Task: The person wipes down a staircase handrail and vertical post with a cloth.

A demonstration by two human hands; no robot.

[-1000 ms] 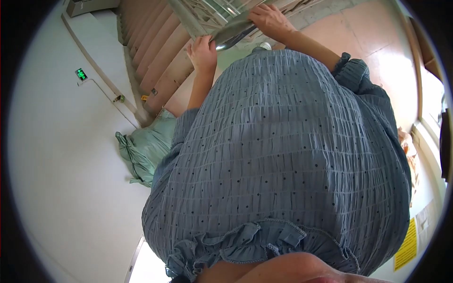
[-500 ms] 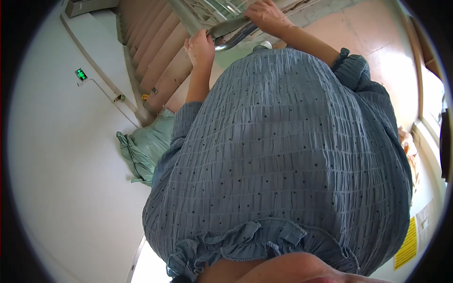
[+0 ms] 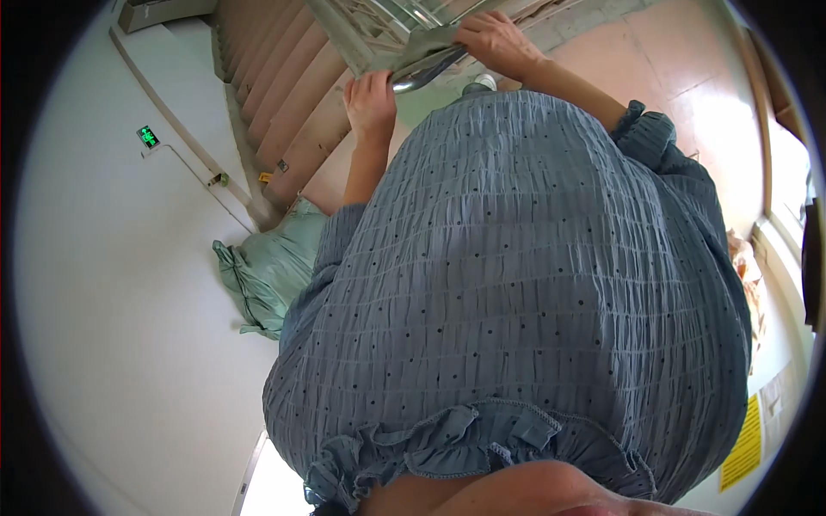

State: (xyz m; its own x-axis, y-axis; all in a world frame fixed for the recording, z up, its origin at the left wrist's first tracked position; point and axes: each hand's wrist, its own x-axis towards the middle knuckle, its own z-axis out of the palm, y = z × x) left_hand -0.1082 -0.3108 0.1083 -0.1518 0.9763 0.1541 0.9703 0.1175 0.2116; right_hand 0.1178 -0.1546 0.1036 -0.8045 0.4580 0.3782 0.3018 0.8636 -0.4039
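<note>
Stairs (image 3: pixel 280 95) left of the rail (image 3: pixel 417 82); cloth (image 3: pixel 426 43) along the rail, contact unclear, its ends pinched in the fingers of the left hand (image 3: pixel 372 105) and right hand (image 3: pixel 501 43); bag (image 3: pixel 282 258) left of the rail.

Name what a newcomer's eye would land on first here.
The dotted blue-grey top fills the middle of the view. Above it, the left hand and right hand grip a grey-green cloth at a shiny rail. Off left, a green sign glows on the white wall.
</note>
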